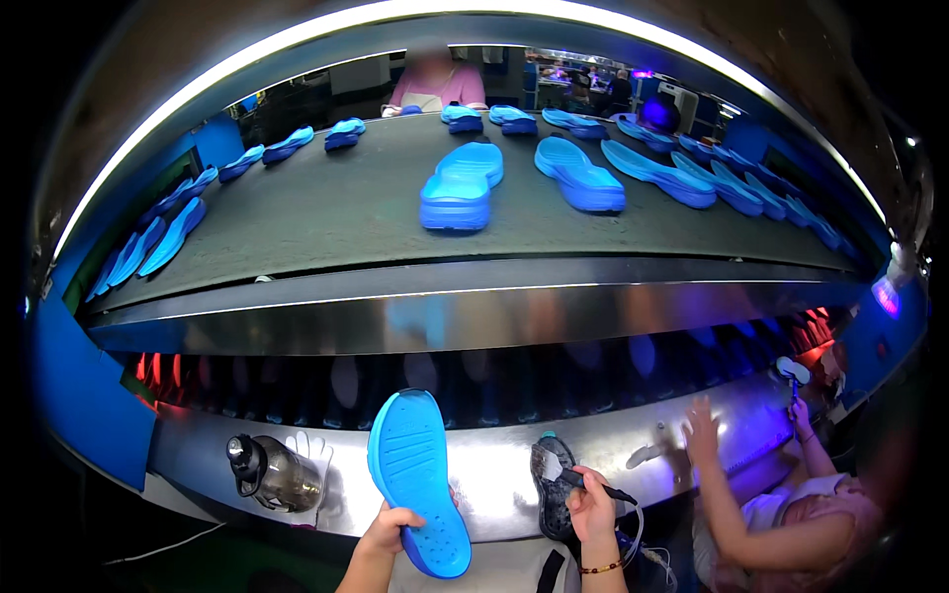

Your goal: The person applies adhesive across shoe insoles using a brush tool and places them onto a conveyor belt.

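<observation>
My left hand (388, 531) is closed around the edge of a bright blue shoe sole (410, 450), thumb on its upper face. The sole is tilted up, showing grooves and small holes. In my right hand (591, 509) is a brush (575, 478) with a black handle and a pale tip; a thin tube or cable trails from its end. The brush tip lies over a black, sole-shaped piece (557, 516) on the metal ledge. I cannot tell whether the tip touches it.
On the dark conveyor belt (326, 217) beyond the ledge (494, 455) sit several blue soles (463, 188). A dark bottle (282, 479) and a white glove (314, 457) are at left. A co-worker's hand (702, 432) reaches over the ledge at right. Another person (460, 84) stands across the belt.
</observation>
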Demonstrator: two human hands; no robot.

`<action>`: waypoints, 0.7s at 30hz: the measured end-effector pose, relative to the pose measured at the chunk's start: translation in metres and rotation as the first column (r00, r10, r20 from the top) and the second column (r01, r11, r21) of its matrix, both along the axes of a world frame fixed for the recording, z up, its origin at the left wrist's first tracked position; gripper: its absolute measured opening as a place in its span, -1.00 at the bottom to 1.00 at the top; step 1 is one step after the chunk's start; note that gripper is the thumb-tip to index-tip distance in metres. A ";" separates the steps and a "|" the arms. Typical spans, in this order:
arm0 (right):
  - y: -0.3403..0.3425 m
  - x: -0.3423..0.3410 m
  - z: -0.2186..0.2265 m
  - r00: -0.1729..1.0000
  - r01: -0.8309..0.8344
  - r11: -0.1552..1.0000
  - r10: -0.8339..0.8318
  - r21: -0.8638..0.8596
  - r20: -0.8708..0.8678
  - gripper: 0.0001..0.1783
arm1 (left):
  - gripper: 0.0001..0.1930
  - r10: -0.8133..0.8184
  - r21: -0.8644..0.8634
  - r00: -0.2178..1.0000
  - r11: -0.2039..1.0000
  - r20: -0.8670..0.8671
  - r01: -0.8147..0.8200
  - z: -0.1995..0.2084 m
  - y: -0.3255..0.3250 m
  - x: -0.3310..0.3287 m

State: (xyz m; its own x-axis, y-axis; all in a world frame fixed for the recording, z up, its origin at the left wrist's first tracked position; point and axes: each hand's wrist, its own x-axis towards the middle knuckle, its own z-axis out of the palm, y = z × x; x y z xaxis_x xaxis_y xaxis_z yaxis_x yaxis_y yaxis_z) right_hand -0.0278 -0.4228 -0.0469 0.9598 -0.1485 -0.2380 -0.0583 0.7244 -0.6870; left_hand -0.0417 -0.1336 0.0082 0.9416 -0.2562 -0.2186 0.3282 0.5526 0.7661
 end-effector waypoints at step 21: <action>-0.009 0.007 -0.001 0.998 0.010 1.000 -0.011 -0.014 -0.057 -0.75 | -0.28 0.016 -0.021 0.999 1.000 -0.052 -0.017 -0.006 -0.009 0.011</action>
